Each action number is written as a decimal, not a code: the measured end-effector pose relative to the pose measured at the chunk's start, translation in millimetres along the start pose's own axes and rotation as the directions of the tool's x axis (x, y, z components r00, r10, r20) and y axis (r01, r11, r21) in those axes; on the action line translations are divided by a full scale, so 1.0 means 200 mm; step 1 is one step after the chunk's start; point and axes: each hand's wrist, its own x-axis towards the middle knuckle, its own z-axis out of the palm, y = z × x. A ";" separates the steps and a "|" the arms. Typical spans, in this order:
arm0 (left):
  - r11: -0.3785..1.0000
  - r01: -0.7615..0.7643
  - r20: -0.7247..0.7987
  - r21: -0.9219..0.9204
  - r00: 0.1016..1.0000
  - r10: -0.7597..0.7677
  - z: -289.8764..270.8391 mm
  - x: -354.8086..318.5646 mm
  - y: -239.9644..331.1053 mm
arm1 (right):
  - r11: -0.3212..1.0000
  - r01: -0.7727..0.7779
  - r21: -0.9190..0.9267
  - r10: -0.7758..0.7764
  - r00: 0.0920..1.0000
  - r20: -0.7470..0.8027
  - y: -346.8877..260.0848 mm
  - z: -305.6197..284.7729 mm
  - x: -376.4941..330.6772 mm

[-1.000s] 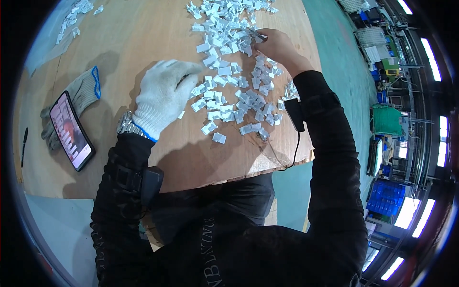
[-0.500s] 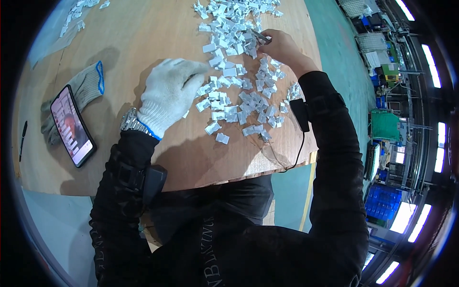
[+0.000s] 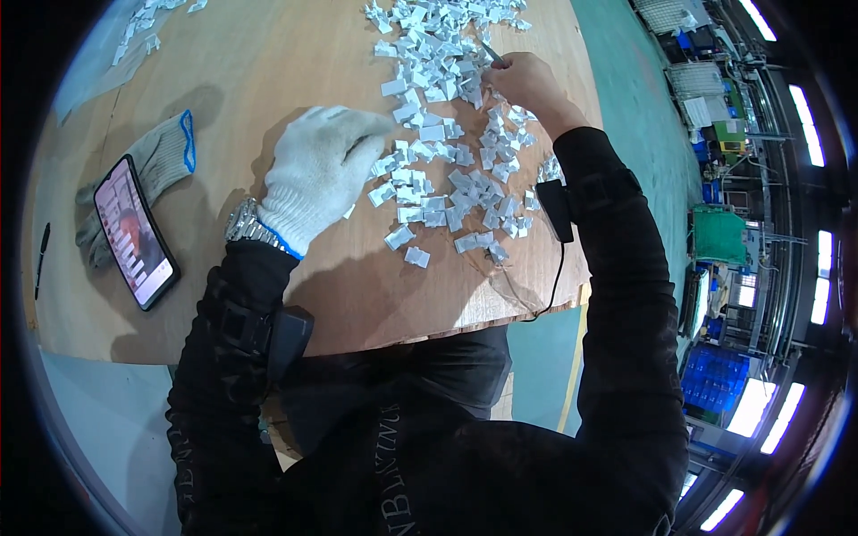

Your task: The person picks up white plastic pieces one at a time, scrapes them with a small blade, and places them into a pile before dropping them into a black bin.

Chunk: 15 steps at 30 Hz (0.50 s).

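Observation:
My left hand point(image 3: 322, 170), in a white knit glove, rests on the wooden table point(image 3: 241, 54) left of the small pieces. Its fingers are curled together, and whatever they hold is hidden. At the far right, my bare right hand point(image 3: 529, 85) is shut on a thin, dark grey, pointed metal tool point(image 3: 491, 54); its exact kind is unclear. The tip of that tool reaches over the edge of a large pile of small silvery-white folded metal pieces point(image 3: 429, 54). Nearer me, between my hands, lie more loose metal pieces point(image 3: 474, 192).
On the left, a phone point(image 3: 134, 232) leans on a grey knit glove point(image 3: 165, 161) with blue trim, near a black pen point(image 3: 43, 259). Further pieces lie on a plastic sheet point(image 3: 98, 76) at far left. A cable point(image 3: 561, 277) hangs from my right wrist device.
My right hand has shifted slightly, and the tool has turned so that its tip points farther away from me. My left hand stays in nearly the same place.

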 end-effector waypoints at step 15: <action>1.000 -0.003 0.008 0.022 1.000 0.003 -0.01 0.00 0.00 | 0.972 0.175 -0.158 -0.212 0.944 -0.254 0.05 0.06 0.17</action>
